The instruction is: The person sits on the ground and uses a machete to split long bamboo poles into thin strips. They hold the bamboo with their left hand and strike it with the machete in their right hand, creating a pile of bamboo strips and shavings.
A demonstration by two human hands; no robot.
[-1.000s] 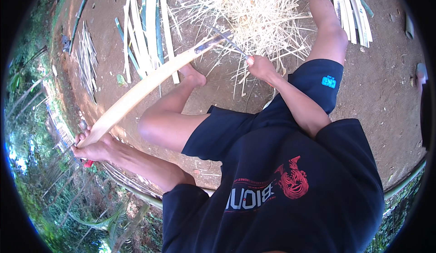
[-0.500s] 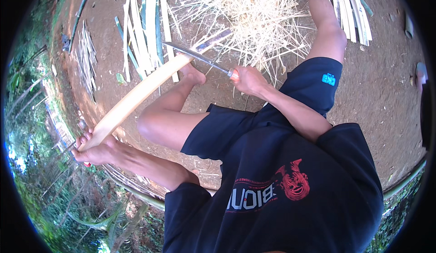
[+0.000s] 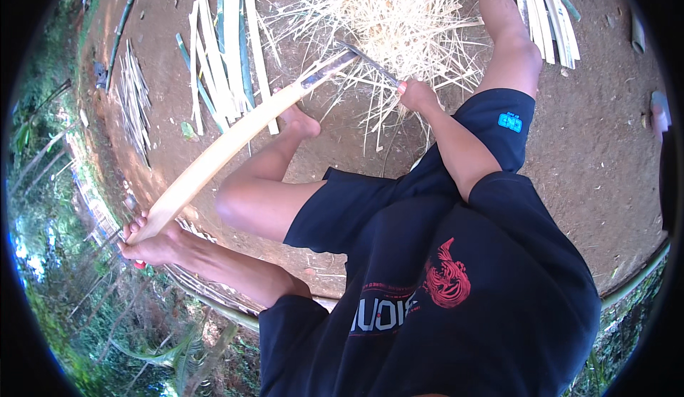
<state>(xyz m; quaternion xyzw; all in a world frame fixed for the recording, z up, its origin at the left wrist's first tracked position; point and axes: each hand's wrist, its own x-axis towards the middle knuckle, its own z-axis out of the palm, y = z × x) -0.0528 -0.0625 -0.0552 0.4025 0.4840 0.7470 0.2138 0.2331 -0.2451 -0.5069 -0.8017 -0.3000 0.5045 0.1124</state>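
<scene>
My left hand [image 3: 153, 240] is closed round the near end of a long, pale bamboo strip [image 3: 221, 147]. The strip slants away to the upper right, over my left foot, and ends in a dark patch near the shavings. In my right hand [image 3: 419, 96] is the handle of a machete [image 3: 370, 62], fingers wrapped round it. Its grey blade points up and left, and its tip meets or overlaps the strip's far end; whether they touch I cannot tell.
A heap of bamboo shavings [image 3: 399, 19] lies between my feet. Split bamboo lengths [image 3: 231, 48] rest at the upper left, with thin sticks [image 3: 134, 98] farther left. More split pieces [image 3: 545, 12] lie beyond my right leg. A green pole [image 3: 127, 23] is at the far left.
My right hand has moved away and to the right, carrying the machete from the middle of the strip to its far end. My left hand keeps its hold, slightly lower.
</scene>
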